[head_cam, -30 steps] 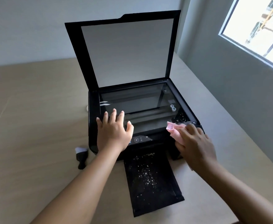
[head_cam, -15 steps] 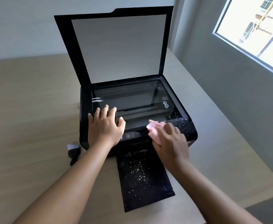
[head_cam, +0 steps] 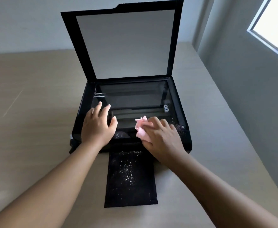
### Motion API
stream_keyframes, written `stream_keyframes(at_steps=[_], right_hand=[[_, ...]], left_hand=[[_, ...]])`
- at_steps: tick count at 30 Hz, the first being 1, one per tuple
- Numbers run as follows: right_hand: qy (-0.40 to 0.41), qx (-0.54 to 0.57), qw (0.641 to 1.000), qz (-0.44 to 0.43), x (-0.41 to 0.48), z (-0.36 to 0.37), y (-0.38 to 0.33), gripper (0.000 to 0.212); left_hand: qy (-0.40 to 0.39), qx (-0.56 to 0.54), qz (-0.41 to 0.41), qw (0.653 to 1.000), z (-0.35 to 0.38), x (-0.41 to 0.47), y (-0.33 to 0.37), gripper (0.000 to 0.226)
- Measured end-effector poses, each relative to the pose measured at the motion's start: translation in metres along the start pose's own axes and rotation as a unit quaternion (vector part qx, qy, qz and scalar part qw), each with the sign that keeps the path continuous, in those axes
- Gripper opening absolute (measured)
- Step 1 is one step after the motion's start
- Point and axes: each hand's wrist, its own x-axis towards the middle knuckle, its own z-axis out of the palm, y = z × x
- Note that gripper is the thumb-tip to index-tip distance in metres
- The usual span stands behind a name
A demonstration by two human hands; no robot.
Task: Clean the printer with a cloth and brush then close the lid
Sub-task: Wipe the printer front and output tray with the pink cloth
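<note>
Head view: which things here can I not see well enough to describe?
All in the head view.
Cloth: mostly under the right hand; pinched or just pressed, unclear.
Panel buttons: too small, partly under the left hand.
Window: cut off by the right edge; glare washes out the outside.
</note>
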Motion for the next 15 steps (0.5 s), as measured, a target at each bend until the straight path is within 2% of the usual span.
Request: stream_keyframes(at_steps=[2, 4, 7, 9, 13, 15], right_hand=[[0.018, -0.006, 1.000, -0.014, -0.017, 0.001, 0.018, 0.040], [0.053, -0.010, 0.998, 0.034, -0.034, 0.005, 0.042, 0.040], [0.081, -0.010, 0.992, 0.093, -0.032, 0.013, 0.049, 0.053], [0.059, -0.009, 0.997, 0.057, -0.017, 0.017, 0.028, 0.057], [0.014, 0.016, 0.997, -0.080, -0.006, 0.020, 0.009, 0.056], [0.014, 0.013, 0.997, -0.069, -0.012, 0.020, 0.019, 0.054]], left_hand=[[-0.003, -0.006, -0.018, 1.000, 0.002, -0.004, 0.001, 0.065], [0.004, -0.002, -0.021, 1.000, 0.003, -0.005, 0.003, 0.064], [0.020, 0.012, -0.023, 0.999, 0.003, -0.004, 0.004, 0.062], [0.025, 0.018, -0.021, 0.999, 0.003, -0.004, 0.004, 0.062], [0.020, 0.017, -0.015, 1.000, 0.004, -0.004, 0.004, 0.062], [0.023, 0.011, -0.013, 1.000, 0.004, -0.005, 0.003, 0.060]])
